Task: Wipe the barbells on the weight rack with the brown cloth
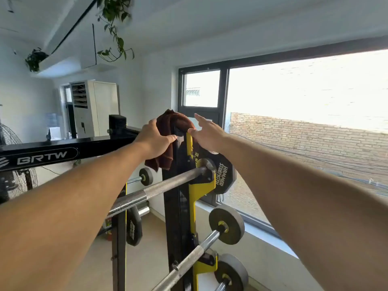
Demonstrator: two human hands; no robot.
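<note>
Cloth: draped over rack top.
Left hand: gripping cloth.
Right hand: fingers spread, touching cloth edge.
Barbell: just below.

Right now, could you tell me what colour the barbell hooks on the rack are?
Yellow barbell hooks on the black upright, clearest in the head view.

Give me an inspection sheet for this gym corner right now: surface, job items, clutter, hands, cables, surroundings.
Surface: pale floor, bare where visible.
Job's things: brown cloth draped over the rack upright; top barbell racked, two more barbells below.
Clutter: nothing seen.
Grippers: left hand gripping the cloth; right hand open, thumb near the cloth.
Cables: wires outside the window.
Surroundings: window, brick wall, air conditioner, hanging plant.
</note>
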